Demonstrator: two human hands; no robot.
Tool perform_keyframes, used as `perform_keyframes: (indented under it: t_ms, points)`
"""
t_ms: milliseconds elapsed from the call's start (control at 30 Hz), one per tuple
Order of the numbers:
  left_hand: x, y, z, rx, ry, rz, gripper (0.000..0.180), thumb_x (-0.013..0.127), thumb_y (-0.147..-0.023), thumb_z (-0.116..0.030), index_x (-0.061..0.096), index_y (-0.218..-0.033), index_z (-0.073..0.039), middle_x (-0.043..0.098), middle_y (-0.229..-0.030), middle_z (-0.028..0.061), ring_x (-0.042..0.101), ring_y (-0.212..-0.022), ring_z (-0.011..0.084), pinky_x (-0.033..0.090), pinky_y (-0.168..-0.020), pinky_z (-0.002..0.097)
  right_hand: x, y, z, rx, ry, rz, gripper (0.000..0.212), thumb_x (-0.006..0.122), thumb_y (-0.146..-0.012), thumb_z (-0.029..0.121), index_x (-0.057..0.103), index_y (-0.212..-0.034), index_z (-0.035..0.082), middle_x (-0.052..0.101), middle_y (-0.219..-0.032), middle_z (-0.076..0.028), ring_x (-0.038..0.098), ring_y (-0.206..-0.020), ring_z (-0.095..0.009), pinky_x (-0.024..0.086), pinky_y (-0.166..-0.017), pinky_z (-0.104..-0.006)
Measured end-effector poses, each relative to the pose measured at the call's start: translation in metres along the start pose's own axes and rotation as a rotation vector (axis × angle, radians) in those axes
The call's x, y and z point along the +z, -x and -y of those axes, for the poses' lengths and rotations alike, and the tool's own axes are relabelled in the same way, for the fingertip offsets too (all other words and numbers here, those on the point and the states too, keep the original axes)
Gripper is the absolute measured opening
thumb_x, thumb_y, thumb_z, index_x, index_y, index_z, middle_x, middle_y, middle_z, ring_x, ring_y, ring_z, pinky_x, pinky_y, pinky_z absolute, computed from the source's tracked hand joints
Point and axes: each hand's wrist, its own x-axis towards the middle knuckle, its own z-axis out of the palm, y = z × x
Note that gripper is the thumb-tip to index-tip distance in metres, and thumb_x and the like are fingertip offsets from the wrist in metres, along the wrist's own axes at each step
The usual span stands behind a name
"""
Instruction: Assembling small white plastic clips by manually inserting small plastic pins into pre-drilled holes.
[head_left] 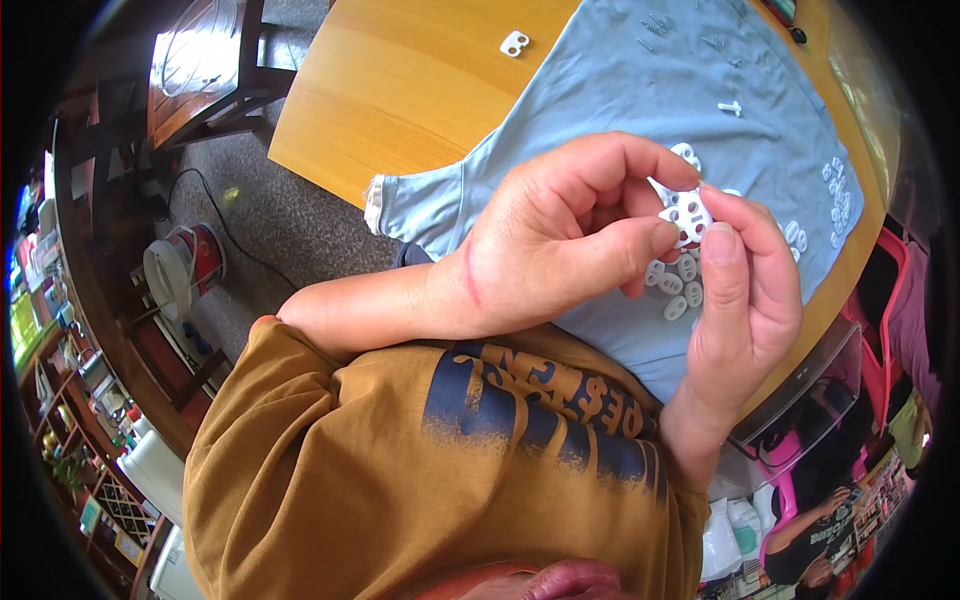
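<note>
1. Head view, held part: the white perforated piece (689, 216) is between your fingertips, raised above the light-blue cloth (610, 115).
2. Left grip: your left hand (545, 232) makes a narrow pinch, thumb and forefinger at the piece's left side.
3. Right grip: your right hand (748, 275) pinches the opposite side equally narrowly.
4. Reason for hold: the two-sided pinch probably steadies so small a piece and leaves its holed face turned toward you.
5. Oval white pieces (672, 284) lie clustered beneath your hands, partly hidden, presumably for short reach.
6. The cloth covers much of the table (400, 100), likely to stop small parts sliding.
7. Small translucent pieces (838, 190) sit grouped near the cloth's right edge, apparently kept apart by kind.
8. A T-shaped white piece (731, 108) lies separately beyond your hands; why, you cannot tell.
</note>
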Motion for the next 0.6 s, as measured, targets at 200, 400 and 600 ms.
perform_keyframes:
  t_ms: [200,400,600]
  points:
    - [0.0003,0.0013,0.0,-0.011,0.015,0.015,0.033,0.053,-0.086,-0.002,0.045,-0.118,0.001,0.061,-0.086,0.007,0.058,-0.067,0.0079,0.048,-0.059,0.0187,0.0001,0.002,-0.0014,-0.013,-0.045,0.014,0.019,0.055,-0.083,0.0,0.058,-0.102,-0.002,0.057,-0.088,-0.006,0.05,-0.071,-0.008,0.039,-0.062,-0.0189]
    - [0.0015,0.0041,-0.0019,-0.069,0.052,0.032,0.036,0.051,-0.088,-0.004,0.044,-0.123,0.001,0.062,-0.095,0.0107,0.061,-0.071,0.0119,0.052,-0.064,0.0222,-0.0024,0.0059,-0.0012,0.041,-0.064,0.038,0.03,0.062,-0.077,-0.002,0.056,-0.106,-0.004,0.057,-0.097,-0.01,0.053,-0.083,-0.014,0.042,-0.076,-0.0242]
    - [0.001,0.0055,-0.0007,-0.041,0.056,0.089,0.036,0.05,-0.089,-0.004,0.043,-0.124,0.001,0.062,-0.096,0.0124,0.062,-0.071,0.0155,0.053,-0.064,0.0247,-0.0037,0.0059,0.0008,-0.022,-0.028,0.059,0.03,0.062,-0.077,-0.002,0.056,-0.106,-0.004,0.057,-0.098,-0.011,0.054,-0.084,-0.014,0.042,-0.076,-0.0245]
